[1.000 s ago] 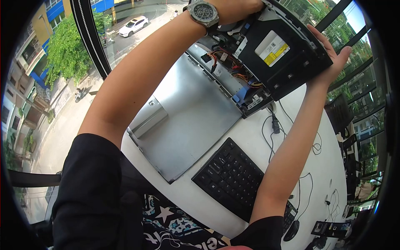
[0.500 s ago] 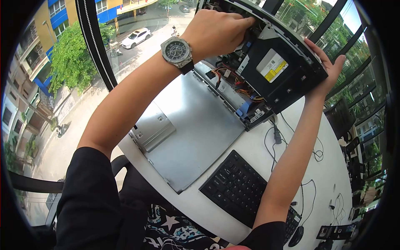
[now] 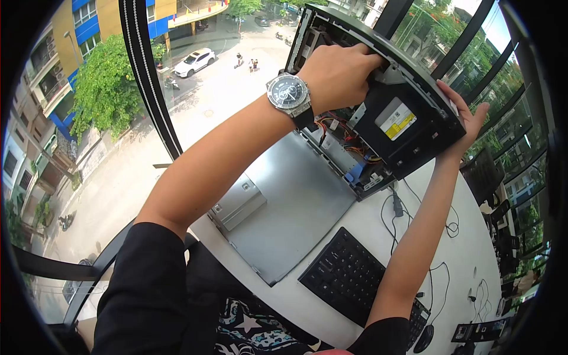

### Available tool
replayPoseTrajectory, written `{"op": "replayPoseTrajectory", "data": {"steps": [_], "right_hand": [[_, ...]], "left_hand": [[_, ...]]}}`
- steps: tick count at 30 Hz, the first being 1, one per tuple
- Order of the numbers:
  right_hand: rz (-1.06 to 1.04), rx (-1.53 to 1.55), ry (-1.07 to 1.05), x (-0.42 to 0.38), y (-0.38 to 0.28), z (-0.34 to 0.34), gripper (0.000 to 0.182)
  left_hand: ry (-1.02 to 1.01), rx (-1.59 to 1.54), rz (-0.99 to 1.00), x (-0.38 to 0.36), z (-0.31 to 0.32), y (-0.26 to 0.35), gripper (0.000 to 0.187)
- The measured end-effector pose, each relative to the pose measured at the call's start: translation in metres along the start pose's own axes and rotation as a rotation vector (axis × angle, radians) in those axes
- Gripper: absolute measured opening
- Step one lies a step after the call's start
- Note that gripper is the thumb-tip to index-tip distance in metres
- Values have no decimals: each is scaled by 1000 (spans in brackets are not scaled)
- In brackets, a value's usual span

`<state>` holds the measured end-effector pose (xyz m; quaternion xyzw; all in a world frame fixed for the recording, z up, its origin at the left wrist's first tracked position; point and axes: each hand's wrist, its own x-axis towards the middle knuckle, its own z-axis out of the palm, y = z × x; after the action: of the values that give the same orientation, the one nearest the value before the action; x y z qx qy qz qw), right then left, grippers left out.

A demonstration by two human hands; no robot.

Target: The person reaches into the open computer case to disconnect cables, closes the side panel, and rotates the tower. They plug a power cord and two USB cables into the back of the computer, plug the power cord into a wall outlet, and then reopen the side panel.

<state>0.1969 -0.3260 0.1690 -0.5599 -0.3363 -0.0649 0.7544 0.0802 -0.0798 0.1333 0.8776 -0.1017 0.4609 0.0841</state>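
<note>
Black PC (image 3: pixel 387 97) is at the far end of the white table (image 3: pixel 458 254), ahead of you, innards bared & facing you. Your L hand (image 3: pixel 346 71) is in PC's upper part, knuckles up, fingers bent in behind the metal edge; tips hidden, so can't tell if they're clamped on anything. Your R hand (image 3: pixel 467 121) is at PC's R end, palm against the corner, fingers spread apart, one sticking out clear of it. In PC, below your L hand: drive (image 3: pixel 417 145) w/ white & yellow label (image 3: pixel 397 118); L of that, orange wires (image 3: pixel 357 149) &, low down, a blue clip (image 3: pixel 355 173). Watch (image 3: pixel 288 93), on your L wrist, is just L of PC. Silver panel (image 3: pixel 305 207) lies flat on your side of PC, far edge close by its base. Black kbd (image 3: pixel 346 275) is nearer you than PC, beside the panel, your R forearm over its R part. Plug (image 3: pixel 397 204) lies near PC's low corner, L of your R forearm. Mouse (image 3: pixel 424 340) is well apart from PC, on your side. L of PC, thru glass: tree (image 3: pixel 106 83) & white car (image 3: pixel 194 63). Dark chair (image 3: pixel 482 168) R of PC.
</note>
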Motion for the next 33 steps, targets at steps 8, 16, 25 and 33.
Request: {"op": "replayPoseTrajectory", "data": {"steps": [8,16,25,33], "right_hand": [[26,62,-99,5,6,-18,98],[11,56,-153,4,7,-24,93],[60,78,-175,3,2,-27,93],[40,100,-209,-5,0,-18,83]], "left_hand": [[-99,-149,114,-18,-27,-24,52],[-389,-356,-58,-100,-66,-116,47],[-693,-132,20,-115,-23,-112,61],[-562,-465,-134,-124,-67,-129,48]]}}
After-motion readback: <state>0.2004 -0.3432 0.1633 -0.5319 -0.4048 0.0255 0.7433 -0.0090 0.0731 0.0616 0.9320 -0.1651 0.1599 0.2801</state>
